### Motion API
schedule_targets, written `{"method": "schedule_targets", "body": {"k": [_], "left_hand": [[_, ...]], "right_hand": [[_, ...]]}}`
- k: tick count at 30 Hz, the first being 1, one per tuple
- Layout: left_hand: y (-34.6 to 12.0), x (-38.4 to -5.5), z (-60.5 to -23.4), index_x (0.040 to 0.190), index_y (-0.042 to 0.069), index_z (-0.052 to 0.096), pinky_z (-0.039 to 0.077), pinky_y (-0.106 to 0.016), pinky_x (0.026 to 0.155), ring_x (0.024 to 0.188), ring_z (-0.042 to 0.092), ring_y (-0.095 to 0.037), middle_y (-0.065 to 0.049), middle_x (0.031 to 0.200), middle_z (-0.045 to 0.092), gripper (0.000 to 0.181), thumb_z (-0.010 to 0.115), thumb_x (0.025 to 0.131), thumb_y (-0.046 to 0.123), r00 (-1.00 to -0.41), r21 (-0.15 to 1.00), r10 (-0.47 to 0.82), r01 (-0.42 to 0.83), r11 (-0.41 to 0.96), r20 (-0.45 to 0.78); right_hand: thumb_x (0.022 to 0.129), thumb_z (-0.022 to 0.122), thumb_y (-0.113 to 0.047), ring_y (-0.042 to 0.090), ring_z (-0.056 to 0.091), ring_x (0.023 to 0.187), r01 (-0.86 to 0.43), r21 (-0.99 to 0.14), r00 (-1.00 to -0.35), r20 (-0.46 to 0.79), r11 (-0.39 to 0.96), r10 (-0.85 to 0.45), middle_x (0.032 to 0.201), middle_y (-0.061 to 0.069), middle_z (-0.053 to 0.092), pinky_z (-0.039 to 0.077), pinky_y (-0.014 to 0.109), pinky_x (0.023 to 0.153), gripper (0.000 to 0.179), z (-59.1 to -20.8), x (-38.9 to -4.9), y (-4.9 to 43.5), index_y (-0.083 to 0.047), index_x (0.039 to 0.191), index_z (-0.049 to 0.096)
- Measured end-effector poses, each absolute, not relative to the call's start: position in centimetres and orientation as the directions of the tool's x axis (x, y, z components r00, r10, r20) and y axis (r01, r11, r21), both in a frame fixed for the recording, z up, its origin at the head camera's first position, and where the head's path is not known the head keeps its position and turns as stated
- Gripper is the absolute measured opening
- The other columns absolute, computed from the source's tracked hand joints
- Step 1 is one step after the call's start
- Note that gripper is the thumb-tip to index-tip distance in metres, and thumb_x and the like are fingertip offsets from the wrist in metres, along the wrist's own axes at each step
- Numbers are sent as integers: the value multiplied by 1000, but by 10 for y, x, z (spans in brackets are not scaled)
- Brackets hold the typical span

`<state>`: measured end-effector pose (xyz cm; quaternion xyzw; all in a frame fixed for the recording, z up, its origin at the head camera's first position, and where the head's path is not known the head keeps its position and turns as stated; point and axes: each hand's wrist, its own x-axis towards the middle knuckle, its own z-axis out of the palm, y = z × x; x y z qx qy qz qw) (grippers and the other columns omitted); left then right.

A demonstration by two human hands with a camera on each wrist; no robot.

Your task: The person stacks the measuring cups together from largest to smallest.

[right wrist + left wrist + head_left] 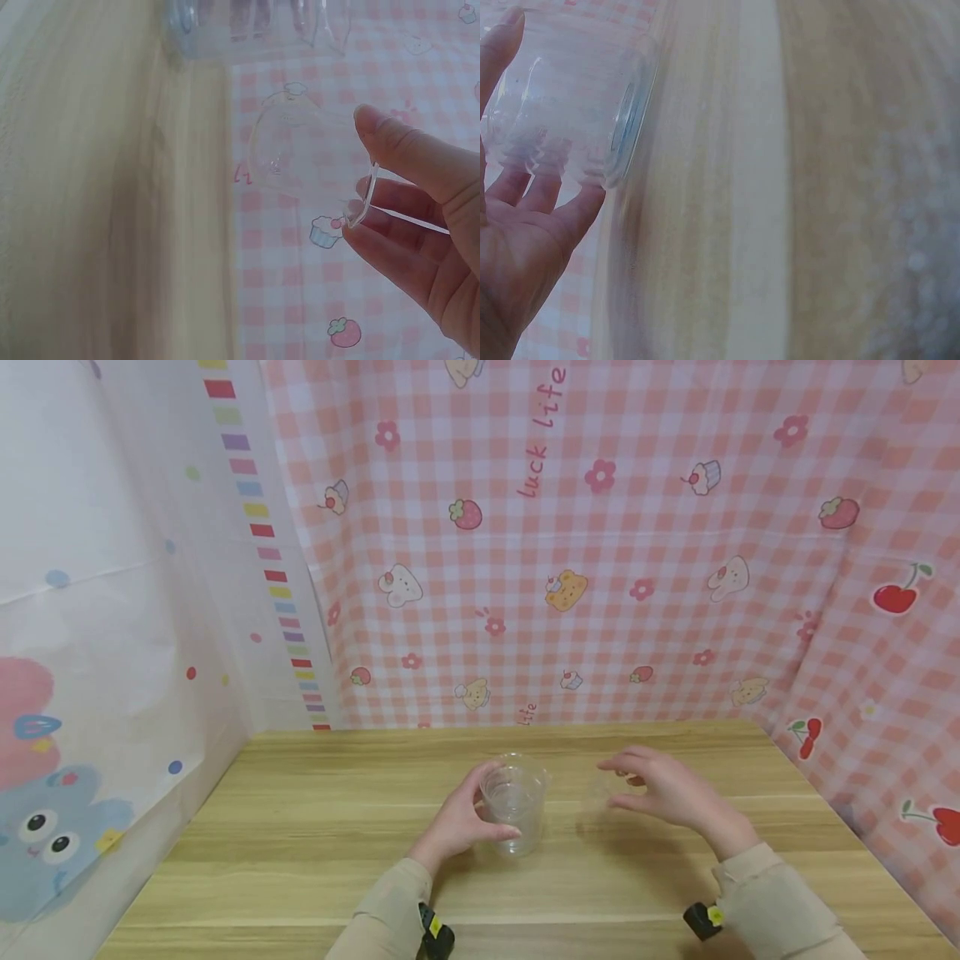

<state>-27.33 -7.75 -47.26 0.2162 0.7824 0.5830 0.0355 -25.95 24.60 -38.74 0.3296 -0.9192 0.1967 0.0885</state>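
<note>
My left hand holds a clear plastic cup upright at the middle of the table, thumb on the near side and fingers round the far side. More than one rim line shows at its top, like nested cups. In the left wrist view, the fingers press against the wall of that cup. To the right, my right hand pinches another clear cup by its rim between thumb and fingers. Its base points toward the left cup, and it hangs above the table, faint against the wood in the head view.
The wood-grain table runs back to a pink checked cloth hanging behind it. A white patterned cloth hangs at the left, and more checked cloth closes off the right side. A black wrist camera sits at the left sleeve.
</note>
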Motion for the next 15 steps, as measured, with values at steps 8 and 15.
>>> {"method": "schedule_targets", "body": {"k": [8, 15], "left_hand": [[-77, -273, -473, 148, 24, 39, 45, -47, 104, 132, 46, -30, -5, 147, 45, 97, 93, 67, 13, -904, 928, 379, 298, 224, 199], [-77, -274, -473, 148, 23, 39, 44, -47, 104, 132, 46, -30, -5, 146, 45, 98, 92, 67, 12, -904, 929, 380, 296, 222, 198]], "right_hand": [[84, 81, -22, 23, 68, 93, -672, -279, -737, 345, 686, -581, 117, 10, 66, 59, 31, 75, 44, -375, -261, 240, -5, 122, 67], [83, 82, -21, 24, 68, 95, -673, -286, -734, 367, 682, -571, 117, 11, 66, 59, 33, 76, 45, -367, -263, 236, -5, 122, 67]]}}
